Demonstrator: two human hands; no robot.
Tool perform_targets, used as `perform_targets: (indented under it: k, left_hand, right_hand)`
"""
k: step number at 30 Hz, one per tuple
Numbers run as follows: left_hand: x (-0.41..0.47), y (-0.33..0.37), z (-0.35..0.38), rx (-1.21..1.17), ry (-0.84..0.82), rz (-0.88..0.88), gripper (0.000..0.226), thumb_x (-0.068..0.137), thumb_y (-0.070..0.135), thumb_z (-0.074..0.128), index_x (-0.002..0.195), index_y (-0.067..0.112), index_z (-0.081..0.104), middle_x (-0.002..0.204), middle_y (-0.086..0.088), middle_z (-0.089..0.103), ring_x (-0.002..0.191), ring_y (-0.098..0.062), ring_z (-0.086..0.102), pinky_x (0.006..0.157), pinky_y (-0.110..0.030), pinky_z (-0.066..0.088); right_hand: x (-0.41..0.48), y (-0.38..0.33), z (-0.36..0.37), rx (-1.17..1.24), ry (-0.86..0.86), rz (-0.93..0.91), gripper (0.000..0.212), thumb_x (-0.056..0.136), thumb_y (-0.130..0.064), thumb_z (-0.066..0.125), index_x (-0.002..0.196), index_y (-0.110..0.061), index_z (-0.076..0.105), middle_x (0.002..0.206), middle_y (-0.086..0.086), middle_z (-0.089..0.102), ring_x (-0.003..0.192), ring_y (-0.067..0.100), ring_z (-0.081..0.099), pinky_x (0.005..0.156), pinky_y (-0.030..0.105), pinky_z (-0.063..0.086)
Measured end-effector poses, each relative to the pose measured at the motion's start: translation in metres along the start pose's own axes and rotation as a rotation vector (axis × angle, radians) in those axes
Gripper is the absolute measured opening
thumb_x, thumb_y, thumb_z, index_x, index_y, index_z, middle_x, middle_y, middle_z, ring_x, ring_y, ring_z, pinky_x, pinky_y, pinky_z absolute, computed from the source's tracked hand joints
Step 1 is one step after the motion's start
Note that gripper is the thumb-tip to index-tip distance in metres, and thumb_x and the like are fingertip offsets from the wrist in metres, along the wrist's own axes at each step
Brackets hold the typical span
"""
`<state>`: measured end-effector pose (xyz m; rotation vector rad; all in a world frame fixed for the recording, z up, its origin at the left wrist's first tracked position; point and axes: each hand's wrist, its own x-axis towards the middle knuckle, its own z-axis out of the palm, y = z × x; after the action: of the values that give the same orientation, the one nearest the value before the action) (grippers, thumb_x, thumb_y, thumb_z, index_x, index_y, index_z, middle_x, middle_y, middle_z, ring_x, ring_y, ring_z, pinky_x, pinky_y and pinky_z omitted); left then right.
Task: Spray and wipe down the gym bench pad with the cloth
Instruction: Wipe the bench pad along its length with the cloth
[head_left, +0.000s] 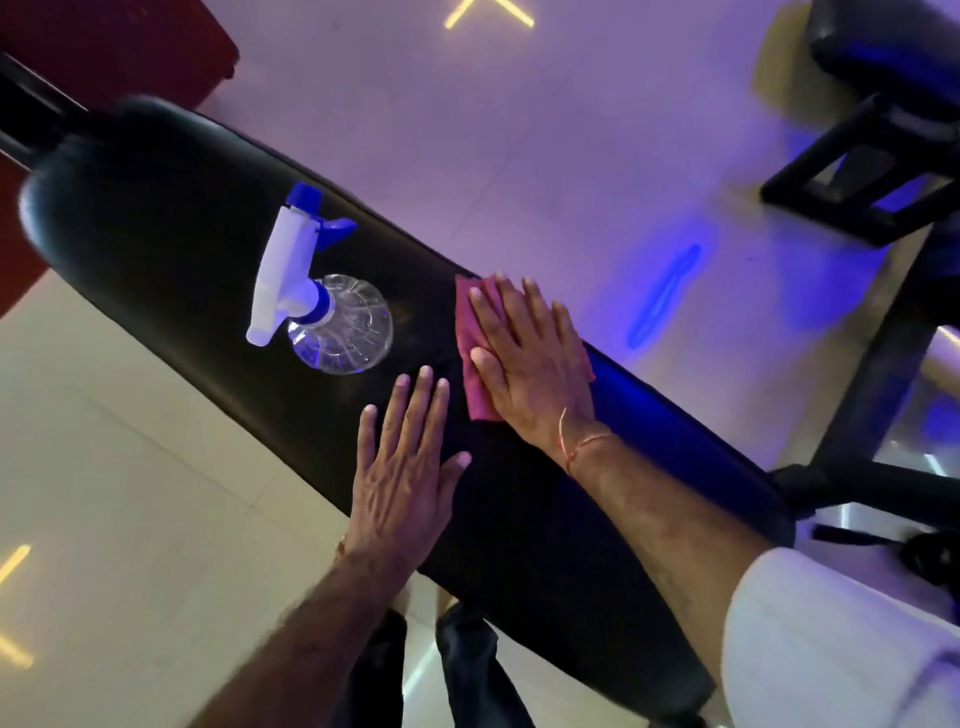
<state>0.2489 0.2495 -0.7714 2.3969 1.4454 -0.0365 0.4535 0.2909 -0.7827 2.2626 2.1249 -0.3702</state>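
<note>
Bench pad (171, 228) runs from 5 o'clock up to 10 o'clock. My left hand (405, 457) lies flat and empty on it; at its 1 o'clock my right hand (524, 353) presses the pink cloth (475, 384) flat. Beyond, the spray bottle (337, 322) stands released, so I judge spraying done and wiping underway, the far end left.

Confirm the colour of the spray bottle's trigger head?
White body with blue nozzle, trigger and collar, on the clear plastic spray bottle; clearest in the head view.
</note>
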Motion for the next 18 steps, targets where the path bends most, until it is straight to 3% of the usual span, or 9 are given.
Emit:
perform_targets:
  k: [5, 11, 16, 18]
  left_hand:
    - [-0.004, -0.004, -0.007, -0.007, -0.038, -0.019, 0.076, 0.103, 0.058, 0.033, 0.166, 0.017, 0.021, 0.175, -0.001, 0.011, 0.162, -0.023, 0.008, 0.129, -0.054, 0.019]
    - [-0.005, -0.007, -0.003, -0.006, -0.031, -0.011, 0.077, 0.104, 0.059, 0.031, 0.167, 0.016, 0.019, 0.176, -0.002, 0.01, 0.163, -0.022, 0.005, 0.13, -0.051, 0.014]
    - [-0.012, -0.006, -0.004, -0.006, -0.038, -0.045, 0.081, 0.102, 0.061, 0.032, 0.166, 0.012, 0.021, 0.175, -0.005, 0.012, 0.163, -0.025, 0.008, 0.13, -0.052, 0.017]
    - [-0.013, -0.006, -0.008, -0.015, -0.055, -0.043, 0.082, 0.101, 0.061, 0.032, 0.166, 0.013, 0.02, 0.175, -0.004, 0.01, 0.163, -0.024, 0.006, 0.13, -0.052, 0.017]
  right_hand:
    - [-0.072, 0.032, 0.007, -0.062, -0.08, -0.247, 0.061, 0.111, -0.049, 0.016, 0.168, -0.033, 0.003, 0.178, -0.002, -0.002, 0.163, 0.028, 0.009, 0.129, 0.059, 0.016]
    - [0.012, -0.003, -0.003, 0.029, 0.001, 0.015, 0.063, 0.108, -0.054, 0.009, 0.168, -0.033, 0.004, 0.177, 0.005, 0.007, 0.163, 0.035, 0.009, 0.129, 0.058, 0.015]
    - [-0.061, 0.007, 0.011, -0.082, -0.024, -0.284, 0.063, 0.111, -0.048, 0.022, 0.168, -0.031, 0.005, 0.178, 0.002, 0.002, 0.163, 0.031, 0.011, 0.131, 0.056, 0.009]
    - [-0.074, 0.026, 0.006, -0.073, -0.06, -0.287, 0.062, 0.11, -0.049, 0.021, 0.168, -0.034, 0.004, 0.178, -0.002, 0.0, 0.162, 0.028, 0.016, 0.131, 0.056, 0.01]
